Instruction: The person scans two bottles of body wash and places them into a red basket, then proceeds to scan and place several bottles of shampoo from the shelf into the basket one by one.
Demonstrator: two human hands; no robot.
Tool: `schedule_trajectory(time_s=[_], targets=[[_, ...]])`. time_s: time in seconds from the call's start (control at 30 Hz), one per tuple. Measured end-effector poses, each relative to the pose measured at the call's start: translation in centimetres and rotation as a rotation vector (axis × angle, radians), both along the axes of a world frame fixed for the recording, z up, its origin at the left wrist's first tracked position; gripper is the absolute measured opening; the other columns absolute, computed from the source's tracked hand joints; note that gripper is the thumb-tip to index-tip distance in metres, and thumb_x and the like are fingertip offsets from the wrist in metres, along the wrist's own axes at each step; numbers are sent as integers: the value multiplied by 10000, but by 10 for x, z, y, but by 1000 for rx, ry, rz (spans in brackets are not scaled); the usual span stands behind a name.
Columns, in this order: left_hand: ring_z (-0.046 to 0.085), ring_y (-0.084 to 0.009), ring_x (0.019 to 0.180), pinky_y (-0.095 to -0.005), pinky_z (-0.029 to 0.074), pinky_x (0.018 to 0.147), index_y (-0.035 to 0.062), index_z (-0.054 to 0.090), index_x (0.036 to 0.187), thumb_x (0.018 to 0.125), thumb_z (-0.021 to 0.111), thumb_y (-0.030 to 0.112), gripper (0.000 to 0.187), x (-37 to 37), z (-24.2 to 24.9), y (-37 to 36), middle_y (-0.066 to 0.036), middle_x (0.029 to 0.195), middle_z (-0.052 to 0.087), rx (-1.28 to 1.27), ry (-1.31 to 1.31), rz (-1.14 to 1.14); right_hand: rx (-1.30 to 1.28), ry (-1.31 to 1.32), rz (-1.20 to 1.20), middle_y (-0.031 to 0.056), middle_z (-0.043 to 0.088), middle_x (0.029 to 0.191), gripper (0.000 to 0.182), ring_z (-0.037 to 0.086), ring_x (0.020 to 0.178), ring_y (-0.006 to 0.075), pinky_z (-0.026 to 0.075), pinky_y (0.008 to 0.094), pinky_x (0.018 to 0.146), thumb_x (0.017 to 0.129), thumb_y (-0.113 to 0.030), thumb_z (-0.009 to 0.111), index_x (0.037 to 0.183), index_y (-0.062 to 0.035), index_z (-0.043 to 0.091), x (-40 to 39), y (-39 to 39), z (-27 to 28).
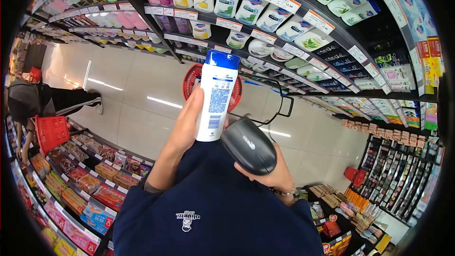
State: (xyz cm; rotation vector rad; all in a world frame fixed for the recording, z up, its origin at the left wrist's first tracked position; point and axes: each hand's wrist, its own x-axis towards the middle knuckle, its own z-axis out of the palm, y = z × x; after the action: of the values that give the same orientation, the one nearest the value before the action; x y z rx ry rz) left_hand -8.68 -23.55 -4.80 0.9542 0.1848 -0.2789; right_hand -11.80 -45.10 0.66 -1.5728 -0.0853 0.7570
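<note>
A white bottle [215, 102] with a blue cap stands nearly upright in front of my chest, its printed back label and barcode facing me. My left hand [186, 125] is wrapped round the bottle's left side. In my right hand [272, 173] is a dark grey handheld scanner [249, 146], its rounded head close to the lower right of the bottle. The scanner hides most of the fingers of my right hand.
Shelves of bottles [251, 9] with price tags run across the top. A red basket [236, 96] and a black metal frame [284, 106] stand beyond my hands. Packaged goods [109, 194] line the lower left, where a person [33, 99] stands by another red basket [51, 132].
</note>
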Motion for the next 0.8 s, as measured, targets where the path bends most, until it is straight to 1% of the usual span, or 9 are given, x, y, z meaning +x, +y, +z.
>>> schedule_trajectory(time_s=[0.07, 0.17, 0.27, 0.3, 0.4, 0.47, 0.53, 0.6, 0.8], targets=[[631, -224, 731, -327, 555, 619, -6, 449, 1292, 1023, 199, 482, 611, 3, 6, -2, -183, 1074, 606, -176, 23, 7, -3, 88, -136, 54, 664, 729, 160, 598, 547, 99, 473, 254, 513, 770, -51, 766, 837, 22, 639, -2, 7, -7], [624, -225, 737, -307, 532, 637, 6, 453, 1302, 1026, 207, 472, 595, 1, 1, 2, -170, 1055, 604, -378, -63, -56, 84, -42, -357, 35, 657, 726, 145, 586, 528, 85, 458, 227, 478, 812, -36, 732, 882, 33, 625, 0, 14, -35], [577, -236, 619, -298, 494, 516, -16, 397, 1339, 1024, 209, 448, 592, -1, 6, -5, -182, 1048, 557, -331, 73, 120, -305, -72, -252, 94, 674, 737, 239, 604, 516, 104, 485, 274, 505, 809, -136, 748, 905, 46, 627, 20, 11, -62], [553, -220, 579, -287, 453, 468, -19, 365, 1364, 1023, 224, 447, 594, -1, 9, -6, -177, 1080, 541, -294, 95, 174, -429, -28, -237, 155, 686, 778, 283, 669, 601, 214, 517, 345, 584, 784, -200, 755, 875, 41, 637, 27, 12, -74], [555, -211, 570, -291, 459, 476, -21, 360, 1370, 1026, 232, 434, 585, 4, -20, 13, -186, 1085, 541, -412, -105, -15, -627, -204, -224, 132, 675, 688, 377, 670, 584, 217, 519, 325, 577, 758, -264, 776, 928, 39, 629, 28, -4, -170], [540, -187, 550, -293, 442, 456, -18, 387, 1346, 1029, 234, 426, 567, 8, -26, 20, -194, 1028, 563, -323, -5, -65, -801, -233, -166, 194, 682, 782, 418, 681, 725, 308, 531, 378, 665, 750, -297, 758, 944, 50, 629, 22, -15, -226], [532, -180, 541, -294, 433, 449, -16, 404, 1329, 1029, 238, 425, 558, 13, -55, 29, -189, 992, 578, -256, 29, -158, -909, -174, -94, 246, 676, 875, 450, 666, 855, 373, 528, 423, 751, 749, -321, 737, 965, 58, 629, 13, -30, -281], [541, -163, 547, -286, 437, 459, -6, 444, 1280, 1023, 277, 457, 554, 14, -88, 28, -128, 913, 586, -157, 176, -79, -952, -23, -14, 289, 655, 967, 473, 627, 972, 410, 510, 460, 834, 752, -336, 711, 991, 65, 628, 0, -43, -319], [552, -144, 573, -285, 473, 497, 9, 509, 1146, 985, 410, 514, 539, -1, -247, 26, -65, 843, 567, 237, 650, 50, -1219, 301, 188, 254, 652, 1066, 487, 631, 1019, 399, 515, 456, 872, 788, -332, 651, 1107, 32, 598, -32, -70, -392]])
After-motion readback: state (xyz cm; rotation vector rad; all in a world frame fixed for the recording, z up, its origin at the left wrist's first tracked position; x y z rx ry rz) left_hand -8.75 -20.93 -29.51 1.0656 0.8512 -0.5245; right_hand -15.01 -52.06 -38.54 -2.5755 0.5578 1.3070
